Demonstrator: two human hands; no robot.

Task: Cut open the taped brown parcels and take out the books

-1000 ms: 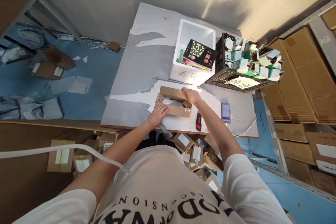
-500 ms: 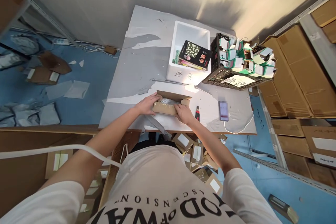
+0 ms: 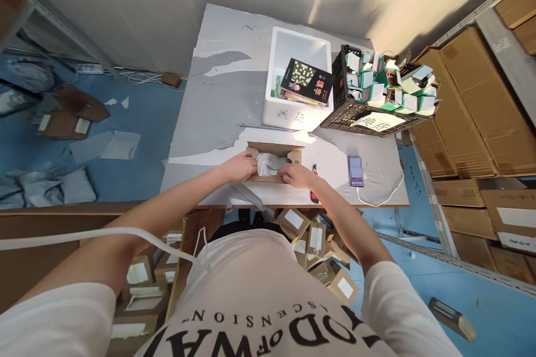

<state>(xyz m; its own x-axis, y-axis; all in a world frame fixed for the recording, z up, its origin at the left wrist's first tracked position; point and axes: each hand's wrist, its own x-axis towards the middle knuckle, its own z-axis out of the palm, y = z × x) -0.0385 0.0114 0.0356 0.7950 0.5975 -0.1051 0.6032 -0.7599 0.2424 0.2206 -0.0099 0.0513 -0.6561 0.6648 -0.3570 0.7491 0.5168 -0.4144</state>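
A small open cardboard box (image 3: 274, 149) sits near the front edge of the table, its flaps up. Inside it lies something wrapped in whitish plastic (image 3: 268, 164), its kind hidden. My left hand (image 3: 242, 167) is closed at the box's left end, fingers curled over the cardboard there. At the front right, my right hand (image 3: 298, 175) has its fingers bent round the edge, fingertips close to the wrapping. A red and black utility knife (image 3: 314, 196) lies just right of my right hand, partly covered by my arm.
Behind the box stand a white foam bin (image 3: 299, 117) with books (image 3: 307, 82) and a black crate (image 3: 341, 106) full of small cartons. A phone (image 3: 355, 171) with a white cable lies to the right. Cardboard boxes (image 3: 316, 237) fill the space below the table edge.
The front flap, upright before, is now folded down towards me, showing more of the wrapped thing. Both hands have shifted inward over the box's ends.
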